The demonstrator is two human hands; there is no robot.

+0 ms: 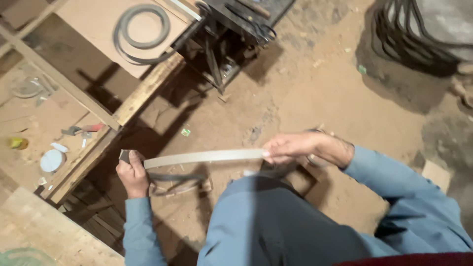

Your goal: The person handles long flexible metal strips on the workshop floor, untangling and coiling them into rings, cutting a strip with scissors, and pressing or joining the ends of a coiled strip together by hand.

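We look down on our two hands holding a pale strip (204, 157) stretched level between them, above a dusty dirt floor (315, 93). Left of the left hand (132, 173) runs the plank edge of a wooden worktop (86, 160), close by the knuckles; on it, further left, lie a small round white lid (51, 160), a red-handled tool (81, 130) and a yellow-green object (17, 143). Beyond the hands, up and to the left, a board (93, 29) carries a coiled grey band (142, 33). Straight ahead of the strip stands a dark metal frame (221, 44) with cables, well apart from it. Far ahead of the right hand (295, 148) sits a dark bundle of hoops (409, 39). A flat pale block (436, 175) lies on the floor just beyond the right sleeve.

The left hand is closed in a fist around the strip's left end, where a dark grey piece (124, 156) shows at the thumb. The right hand pinches the strip's right end, fingers (278, 148) folded over its top edge. Below the strip, between the hands, a thin dark loop (177, 181) lies on the floor near our blue-clad knee (266, 221).

The worktop edge crowds the left hand; ahead of the strip and to the right the floor lies open up to the frame and hoops.
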